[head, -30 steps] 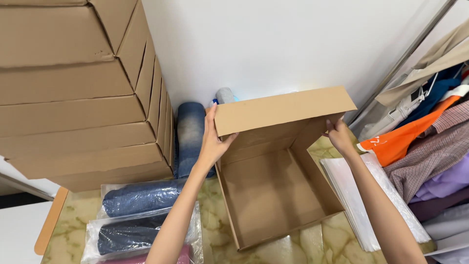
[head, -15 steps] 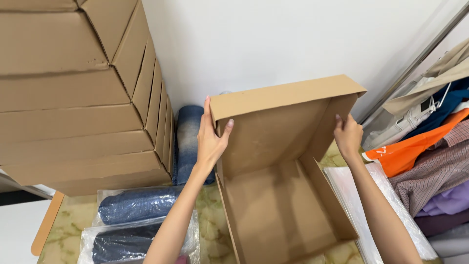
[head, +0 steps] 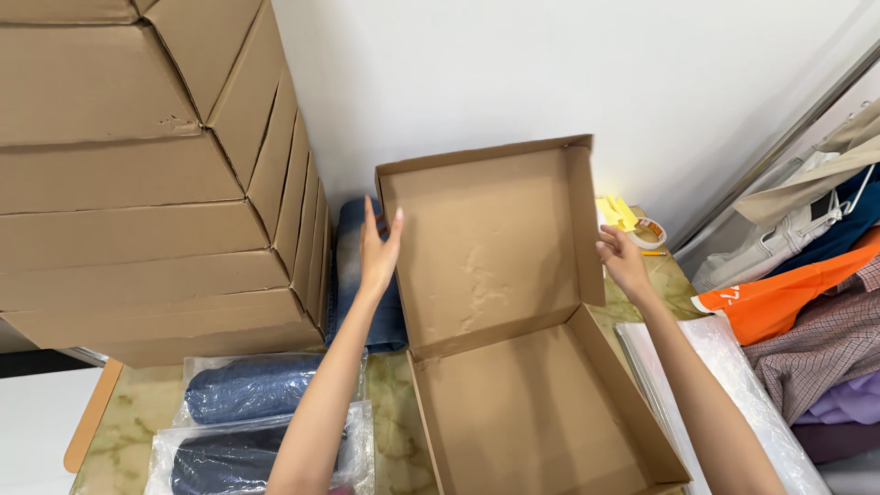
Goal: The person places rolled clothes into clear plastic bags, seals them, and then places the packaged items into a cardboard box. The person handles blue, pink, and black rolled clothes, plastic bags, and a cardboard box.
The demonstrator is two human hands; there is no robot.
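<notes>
Head view: nearest the camera, the open tray of a brown cardboard box (head: 541, 412) lay on a green-veined marble table (head: 137, 431), between two forearms reaching away from the viewer. To the left of the tray, two clear plastic bags held rolled cloth, one blue roll (head: 261, 387) and a darker one (head: 229, 454) closer in. To the right lay a stack of clear plastic bags (head: 733, 385), and beyond it a heap of clothes (head: 807, 284) in orange, plaid and purple.

Further out, the box's lid (head: 486, 243) stood raised and tilted back toward the white wall. The left hand (head: 378, 247) lay flat against the lid's left edge, fingers straight and together, thumb apart, gripping nothing. The right hand (head: 623, 261) touched the lid's right flap with loosely curled fingers; whether it pinched the flap could not be told.

Behind the left hand lay folded blue jeans (head: 353, 275), beside a tall stack of flat cardboard boxes (head: 147, 174). Past the right hand sat a tape roll (head: 649, 233) and yellow paper (head: 616, 211).
</notes>
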